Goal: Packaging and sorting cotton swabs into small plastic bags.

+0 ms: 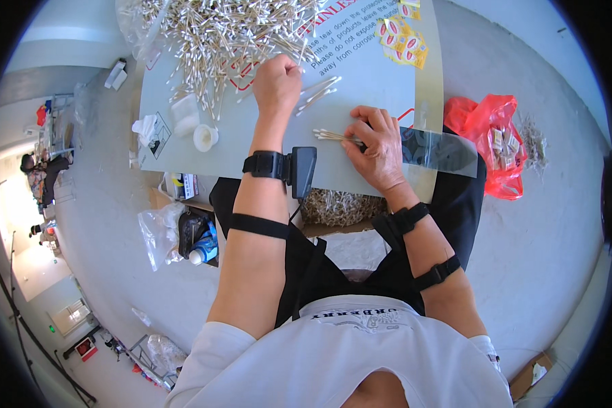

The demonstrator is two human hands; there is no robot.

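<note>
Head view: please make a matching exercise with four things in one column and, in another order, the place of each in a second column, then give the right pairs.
Things:
1. loose pile of cotton swabs
2. red plastic bag
3. small bundle of swabs
4. roll of white tape

Places:
A. on the floor, at the right of the board
B. pinched under the right hand
C. on the board, left of the left hand and its forearm
D. at the far end of the board, past the left hand

Pairs: 1-D, 2-A, 3-B, 4-C
</note>
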